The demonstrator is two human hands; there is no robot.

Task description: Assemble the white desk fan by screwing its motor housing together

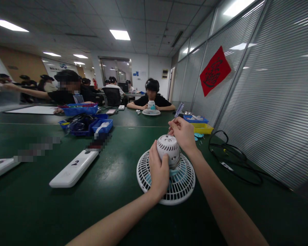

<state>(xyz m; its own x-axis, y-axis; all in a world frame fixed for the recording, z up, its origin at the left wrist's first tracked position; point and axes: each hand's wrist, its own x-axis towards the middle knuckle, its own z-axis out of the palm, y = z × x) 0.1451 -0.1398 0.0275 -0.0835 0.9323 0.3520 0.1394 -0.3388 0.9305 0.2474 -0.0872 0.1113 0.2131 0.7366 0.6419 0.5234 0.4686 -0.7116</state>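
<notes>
A small white fan (179, 184) lies face down on the green table (113, 177), its round motor housing (168, 147) pointing up. My left hand (158, 171) is wrapped around the left side of that housing. My right hand (183, 134) pinches a screwdriver (179, 110) with a clear blue handle, its tip down at the top of the housing.
A white strip marked "2" (73, 169) lies to the left. Blue bins (86, 124) stand further back, blue and yellow trays (201, 124) at the right. A black cable (233, 160) loops near the blinds. A person across the table holds another fan (151, 109).
</notes>
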